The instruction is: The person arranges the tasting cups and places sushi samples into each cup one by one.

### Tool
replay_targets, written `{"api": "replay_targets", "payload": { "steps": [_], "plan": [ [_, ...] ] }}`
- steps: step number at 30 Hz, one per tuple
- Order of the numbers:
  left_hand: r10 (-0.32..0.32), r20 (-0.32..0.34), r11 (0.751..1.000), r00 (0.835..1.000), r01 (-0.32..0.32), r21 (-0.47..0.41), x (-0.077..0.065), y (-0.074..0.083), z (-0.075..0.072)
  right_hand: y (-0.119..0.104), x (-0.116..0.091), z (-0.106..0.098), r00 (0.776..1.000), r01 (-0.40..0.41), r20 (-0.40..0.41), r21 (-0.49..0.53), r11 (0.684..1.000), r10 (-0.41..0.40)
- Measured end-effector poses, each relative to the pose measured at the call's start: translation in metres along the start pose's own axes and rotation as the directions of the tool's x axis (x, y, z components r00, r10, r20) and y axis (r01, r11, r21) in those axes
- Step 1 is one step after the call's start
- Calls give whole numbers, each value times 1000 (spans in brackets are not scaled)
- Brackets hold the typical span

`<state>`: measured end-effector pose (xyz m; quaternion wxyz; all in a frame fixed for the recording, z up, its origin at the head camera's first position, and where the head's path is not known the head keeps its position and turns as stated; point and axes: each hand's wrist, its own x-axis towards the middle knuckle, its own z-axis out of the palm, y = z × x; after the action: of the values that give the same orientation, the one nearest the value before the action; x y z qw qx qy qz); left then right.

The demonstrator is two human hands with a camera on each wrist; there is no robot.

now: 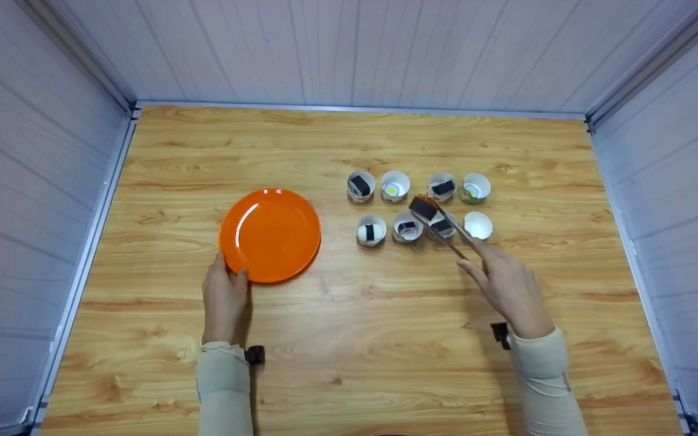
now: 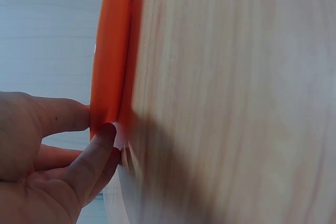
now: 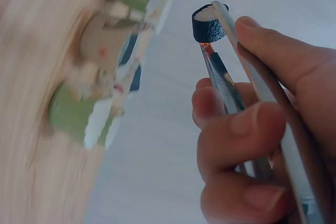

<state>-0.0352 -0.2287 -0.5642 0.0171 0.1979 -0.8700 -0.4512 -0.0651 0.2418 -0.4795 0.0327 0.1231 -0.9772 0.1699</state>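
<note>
At the near left edge of the orange plate (image 1: 273, 236), my left hand (image 1: 225, 300) pinches the rim. In the left wrist view, the thumb is on one face of the plate (image 2: 111, 51) and fingertips are at its underside. My right hand (image 1: 512, 290) grips a pair of metal tongs (image 3: 257, 77). Between the tong tips is a sushi roll (image 1: 423, 208) wrapped in dark seaweed, with a white rice face showing in the right wrist view. The roll hangs above the paper cups, overlapping the gap between the two rows in the head view.
Several small paper cups stand in two rows right of the plate. Some hold seaweed-banded pieces, such as the near-left cup (image 1: 371, 231); a back cup (image 1: 395, 186) shows something yellow. Pale panels (image 1: 325, 54) enclose the back and sides of the wooden table (image 1: 355, 339).
</note>
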Motion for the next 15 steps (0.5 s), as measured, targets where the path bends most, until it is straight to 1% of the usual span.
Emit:
{"api": "replay_targets", "payload": {
  "steps": [6, 12, 15],
  "plan": [
    [-10, -2, 1000, 1000, 10, -15, 0, 0, 1, 19, -12, -8, 999, -48, -20, -26, 999, 47],
    [11, -18, 1000, 1000, -11, 2, -1, 0, 1, 36, -23, -14, 997, -72, -42, -40, 997, 71],
    [10, -15, 1000, 1000, -10, -7, 0, 1, 1, 44, -28, -16, 995, -95, -47, -42, 995, 93]
  ]
}}
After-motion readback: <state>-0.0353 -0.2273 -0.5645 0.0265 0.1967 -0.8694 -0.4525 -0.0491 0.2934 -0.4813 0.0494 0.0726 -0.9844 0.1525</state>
